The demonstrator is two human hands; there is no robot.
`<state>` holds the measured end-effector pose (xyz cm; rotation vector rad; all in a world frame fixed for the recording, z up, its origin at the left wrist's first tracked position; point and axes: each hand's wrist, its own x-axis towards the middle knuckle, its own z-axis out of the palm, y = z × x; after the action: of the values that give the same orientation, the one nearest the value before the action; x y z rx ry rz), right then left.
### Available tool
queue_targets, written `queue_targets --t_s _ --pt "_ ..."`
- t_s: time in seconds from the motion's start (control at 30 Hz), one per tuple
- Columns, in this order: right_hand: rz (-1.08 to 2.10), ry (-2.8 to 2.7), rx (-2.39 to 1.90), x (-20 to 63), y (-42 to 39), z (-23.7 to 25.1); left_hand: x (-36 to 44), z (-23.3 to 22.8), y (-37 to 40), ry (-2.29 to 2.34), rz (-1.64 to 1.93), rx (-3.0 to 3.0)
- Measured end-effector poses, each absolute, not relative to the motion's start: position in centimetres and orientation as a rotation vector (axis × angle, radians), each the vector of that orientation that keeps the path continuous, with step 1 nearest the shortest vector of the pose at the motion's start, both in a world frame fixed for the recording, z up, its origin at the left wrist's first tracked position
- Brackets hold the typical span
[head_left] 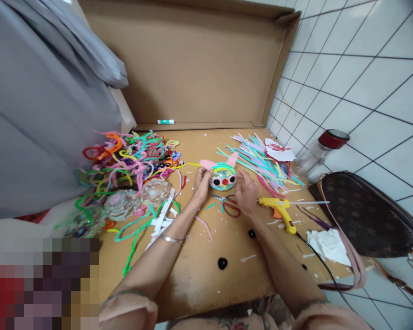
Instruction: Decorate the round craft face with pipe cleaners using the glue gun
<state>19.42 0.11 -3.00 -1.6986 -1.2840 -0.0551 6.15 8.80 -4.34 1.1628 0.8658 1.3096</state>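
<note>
At frame centre, left hand [201, 185] and right hand [247, 195] grasp a small craft ball [223, 178] with pink ears; scissors [229, 205] lie just below.

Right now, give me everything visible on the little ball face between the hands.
The ball face is a small round craft piece, pale blue with a shiny look, two white-ringed dark eyes and a red dot nose. Two pink ears stick out at the top, and coloured strands arch over its crown. It faces the camera, low over the cardboard sheet. The left hand and right hand touch its sides.
</note>
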Motion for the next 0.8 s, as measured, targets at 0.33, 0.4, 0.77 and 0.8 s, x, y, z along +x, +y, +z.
queue_targets --t_s 0.33,0.4,0.77,0.8 --pt "-0.021 -1.230 -1.631 19.3 0.3 -3.1 6.4 -3.6 8.5 0.832 1.307 1.169" --pt "-0.003 -1.206 -1.603 19.3 0.4 -2.7 6.5 -3.6 8.6 0.826 1.307 1.164" --pt "-0.400 -1.171 -2.466 24.2 -10.6 0.7 6.7 -4.1 9.1 0.830 1.304 1.088" --pt "-0.386 -1.174 -2.591 24.5 -11.5 0.7 6.7 -4.0 9.0 0.829 1.300 1.081"
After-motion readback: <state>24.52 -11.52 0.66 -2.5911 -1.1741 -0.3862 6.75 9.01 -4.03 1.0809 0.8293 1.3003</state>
